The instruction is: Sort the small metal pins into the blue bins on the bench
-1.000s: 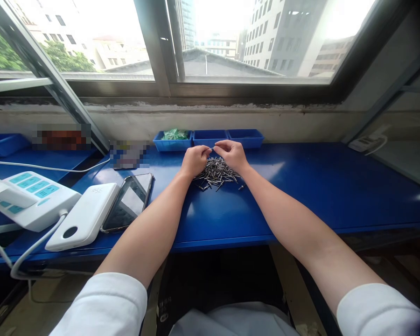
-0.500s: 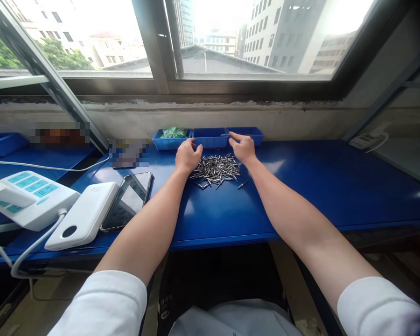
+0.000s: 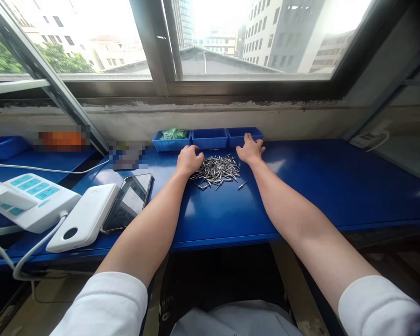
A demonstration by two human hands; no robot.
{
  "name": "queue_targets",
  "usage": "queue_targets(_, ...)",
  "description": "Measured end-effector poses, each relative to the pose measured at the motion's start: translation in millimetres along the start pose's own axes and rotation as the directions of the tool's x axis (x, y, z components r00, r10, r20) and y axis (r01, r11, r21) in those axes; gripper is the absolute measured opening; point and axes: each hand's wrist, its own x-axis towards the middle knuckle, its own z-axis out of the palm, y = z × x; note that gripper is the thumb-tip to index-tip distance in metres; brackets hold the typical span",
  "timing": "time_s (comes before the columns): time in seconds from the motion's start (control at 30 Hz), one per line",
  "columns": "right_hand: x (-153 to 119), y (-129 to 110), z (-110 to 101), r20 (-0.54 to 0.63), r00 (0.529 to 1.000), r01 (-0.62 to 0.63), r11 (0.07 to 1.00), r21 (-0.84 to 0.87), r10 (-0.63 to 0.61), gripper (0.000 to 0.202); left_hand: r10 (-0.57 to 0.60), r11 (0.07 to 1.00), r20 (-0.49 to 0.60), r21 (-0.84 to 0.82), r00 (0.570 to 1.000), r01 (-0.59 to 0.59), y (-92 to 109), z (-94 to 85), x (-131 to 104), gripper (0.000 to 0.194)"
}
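A pile of silvery metal rivets lies on the blue table, with one loose rivet to its right. My left hand rests at the pile's left edge, fingers curled; what they hold, if anything, is hidden. Fingers spread, my right hand is at the front of the right blue bin and holds nothing visible. The middle blue bin stands between that bin and the left blue bin, which contains green packets.
On the left lie a phone, a white power bank and a white power strip with cables. A window runs behind the table. A white socket sits at the far right.
My right hand has moved right and slightly down, and its fingers have opened; the thin piece at its fingertips no longer shows. My left hand has moved slightly down.
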Motion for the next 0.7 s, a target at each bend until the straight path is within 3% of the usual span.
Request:
queue_targets(0.27, 3, 3, 7, -0.001, 1.0, 0.004, 1.0, -0.012, -0.004, 0.073, 0.043, 0.998, 0.086, 0.044, 0.995, -0.047, 3, 0.6, -1, 0.04)
queue_targets(0.43, -7, -11, 9, -0.094, 0.984, 0.16, 0.985, 0.066, -0.153, 0.056, 0.056, 0.991, 0.171, 0.113, 0.984, -0.076, 7, -0.2, -4, 0.05)
queue_targets(0.57, -22, -29, 11, 0.028, 0.947, 0.314, 0.942, 0.116, -0.319, 0.047, 0.08, 0.993, 0.173, 0.071, 0.982, -0.093, 7, -0.9, -5, 0.044)
queue_targets(0.7, -31, -37, 14, 0.181, 0.91, 0.356, 0.927, 0.116, -0.372, 0.048, 0.086, 0.996, 0.163, 0.005, 0.983, -0.088, 8, -2.9, -5, 0.032)
